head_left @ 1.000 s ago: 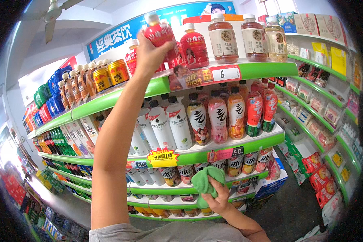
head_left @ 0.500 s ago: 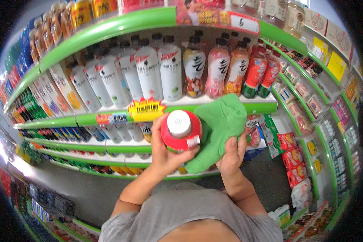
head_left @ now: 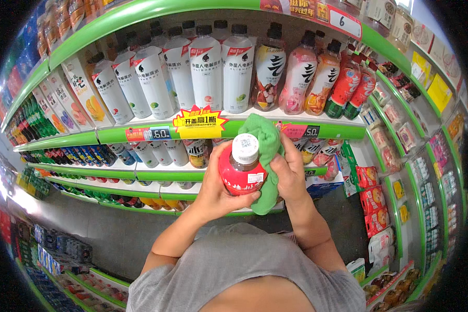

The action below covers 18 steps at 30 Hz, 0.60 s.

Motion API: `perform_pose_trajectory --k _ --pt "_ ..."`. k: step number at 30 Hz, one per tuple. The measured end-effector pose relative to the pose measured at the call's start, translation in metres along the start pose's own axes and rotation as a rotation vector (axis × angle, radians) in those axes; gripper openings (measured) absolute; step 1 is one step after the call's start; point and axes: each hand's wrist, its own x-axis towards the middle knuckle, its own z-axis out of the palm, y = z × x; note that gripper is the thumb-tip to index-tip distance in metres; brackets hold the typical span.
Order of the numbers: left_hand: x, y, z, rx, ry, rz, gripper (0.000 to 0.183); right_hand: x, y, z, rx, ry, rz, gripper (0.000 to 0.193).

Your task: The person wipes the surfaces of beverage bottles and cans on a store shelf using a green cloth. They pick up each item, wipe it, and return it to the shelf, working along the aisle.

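My left hand (head_left: 212,191) grips a red bottle (head_left: 232,170), capped and off the shelf (head_left: 343,132); my right hand (head_left: 292,176) clutches a green cloth (head_left: 268,151) already against its side.

The bottle (head_left: 239,174) in the left grip (head_left: 210,191) has the cloth (head_left: 268,179) in the right grip (head_left: 292,174) against it at three o'clock, drinks (head_left: 237,73) on the shelf (head_left: 343,131) at twelve, cartons (head_left: 80,99) at ten, and a rack (head_left: 421,203) beyond at three.
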Motion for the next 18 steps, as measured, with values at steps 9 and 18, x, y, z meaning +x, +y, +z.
perform_pose_trajectory --k 9,18 --pt "-0.005 -0.011 -0.005 -0.116 -0.088 -0.106 0.093 0.008 0.013 -0.007 0.277 0.021 0.31 0.041" --pt "-0.014 -0.02 -0.007 0.072 -0.174 -0.118 0.088 0.026 -0.033 -0.005 -0.187 -0.365 0.008 0.053"
